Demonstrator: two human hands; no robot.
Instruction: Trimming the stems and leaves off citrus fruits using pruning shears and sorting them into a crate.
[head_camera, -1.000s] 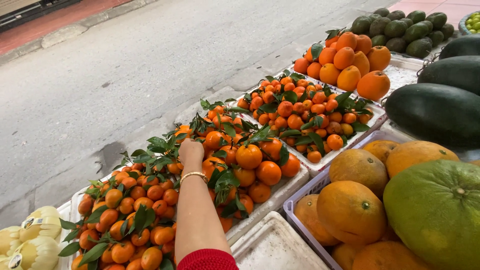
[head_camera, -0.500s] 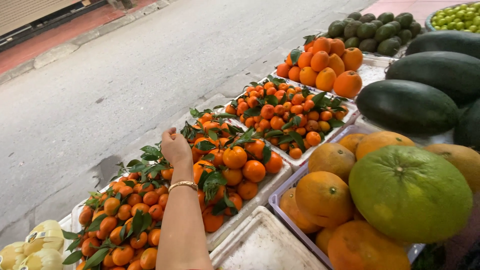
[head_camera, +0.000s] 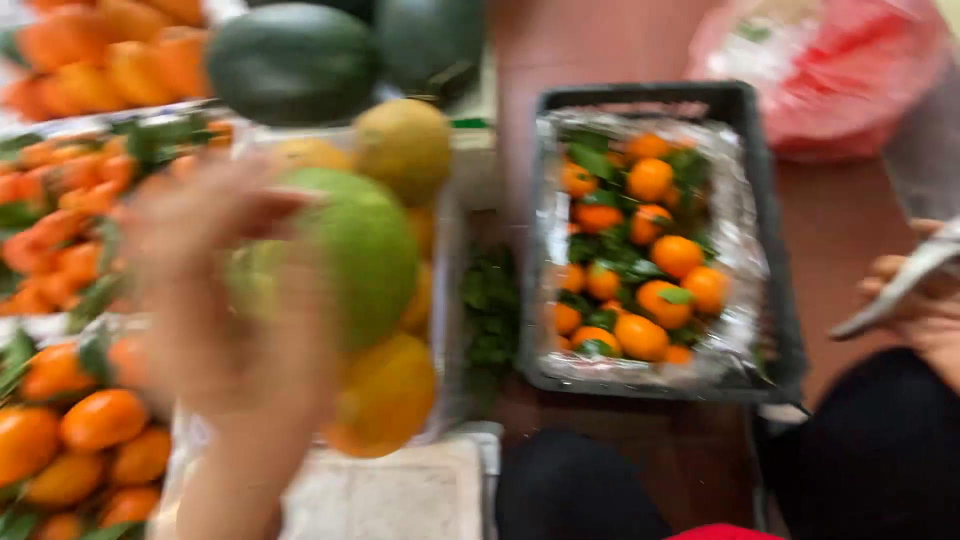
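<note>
My left hand (head_camera: 215, 290) is badly blurred, raised in front of a tray of large fruit, with its fingers apart and nothing in it. Its fingertips lie over a big green pomelo (head_camera: 365, 255); I cannot tell whether they touch it. Yellow-orange pomelos (head_camera: 390, 390) lie around the green one. At the right edge, my right hand (head_camera: 915, 300) rests above my black-clad knee (head_camera: 880, 460) and grips a thin grey metal tool (head_camera: 895, 285). A black crate (head_camera: 785, 300) lined with clear plastic holds leafy tangerines (head_camera: 645, 240) between the two hands.
Trays of leafy tangerines (head_camera: 70, 420) fill the left side. Dark green watermelons (head_camera: 295, 60) and larger oranges (head_camera: 110, 55) sit at the top. A red plastic bag (head_camera: 830, 70) lies at the top right. A white foam lid (head_camera: 385, 495) lies at the bottom, by loose green leaves (head_camera: 490, 310).
The view has swung right, from the street-side trays to the pomelos and the black crate. My left hand has left the tangerines and now sits before the green pomelo. My right hand has come into view.
</note>
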